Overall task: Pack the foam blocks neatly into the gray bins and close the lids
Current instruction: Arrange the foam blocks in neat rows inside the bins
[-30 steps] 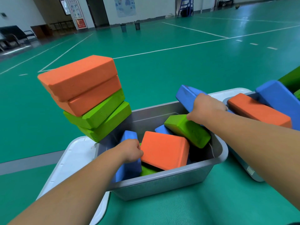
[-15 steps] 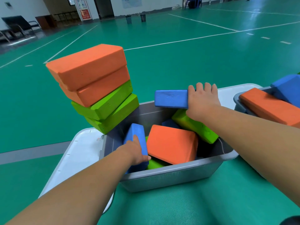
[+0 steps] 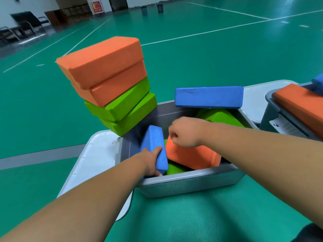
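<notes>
Left hand [image 3: 152, 160] wraps the upright blue block [image 3: 153, 145] at the gray bin's [image 3: 192, 182] left wall. Right hand [image 3: 185, 132], blurred, curls over the orange block [image 3: 192, 156], and I cannot tell if it grips. It has released the flat blue block [image 3: 208, 97], now lying across the far rim.

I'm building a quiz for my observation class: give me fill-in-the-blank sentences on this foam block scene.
1. The upright block gripped by the left hand is ____.
2. In the stack, two orange blocks sit on two ____ ones.
3. The flat block lying across the far rim of the gray bin is ____.
Missing: blue; green; blue.
</notes>
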`<state>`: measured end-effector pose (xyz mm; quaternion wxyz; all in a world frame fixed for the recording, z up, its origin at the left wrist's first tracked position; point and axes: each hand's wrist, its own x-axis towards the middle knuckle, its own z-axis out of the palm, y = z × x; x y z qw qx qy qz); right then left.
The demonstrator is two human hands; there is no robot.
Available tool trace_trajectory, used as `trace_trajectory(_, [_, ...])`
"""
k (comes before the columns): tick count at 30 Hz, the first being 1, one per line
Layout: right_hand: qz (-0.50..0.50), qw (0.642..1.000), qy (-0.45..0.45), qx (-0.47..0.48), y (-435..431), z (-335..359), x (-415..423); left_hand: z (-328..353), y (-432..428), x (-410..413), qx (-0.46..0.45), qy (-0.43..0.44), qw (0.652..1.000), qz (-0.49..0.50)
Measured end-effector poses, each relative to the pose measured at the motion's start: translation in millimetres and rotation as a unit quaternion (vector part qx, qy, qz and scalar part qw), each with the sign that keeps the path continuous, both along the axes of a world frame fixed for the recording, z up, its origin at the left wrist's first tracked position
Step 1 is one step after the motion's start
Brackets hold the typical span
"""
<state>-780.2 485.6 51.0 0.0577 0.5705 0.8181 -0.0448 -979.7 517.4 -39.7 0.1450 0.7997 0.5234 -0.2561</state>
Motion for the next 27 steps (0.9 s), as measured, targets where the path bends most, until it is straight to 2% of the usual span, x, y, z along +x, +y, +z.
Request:
trace_trajectory(3, [-0.021,0.997,-0.032,-0.071,1,-15,4,-1,-1,2,0.025,-0.004,0.999,-0.036])
trace_trajectory(6, [-0.041,0.995,-0.026,-0.093,5,-20,4,4,4,-2,0.042,-0.046,0.997,-0.043])
trace_trajectory(9, [-0.044,0.994,0.006,-0.100,13,-28,-4,16,14,-12,0.082,-0.136,0.987,0.012])
trace_trajectory(11, [-0.043,0.994,0.025,-0.102,17,-36,-13,20,16,-16,0.118,-0.167,0.977,0.057])
trace_trajectory(14, [-0.050,0.993,0.042,-0.102,25,-51,-26,18,8,-15,0.135,-0.159,0.972,0.106])
trace_trajectory(17, [-0.083,0.988,0.082,-0.102,33,-62,-37,10,-2,-14,0.106,-0.153,0.975,0.119])
trace_trajectory(20, [-0.103,0.977,0.114,-0.148,39,-69,-44,3,-6,-18,0.074,-0.164,0.971,0.159])
trace_trajectory(23, [-0.098,0.969,0.135,-0.181,42,-71,-46,2,-5,-22,0.081,-0.172,0.968,0.166])
trace_trajectory(27, [-0.092,0.978,0.134,-0.129,45,-69,-43,10,-1,-27,0.107,-0.191,0.960,0.175])
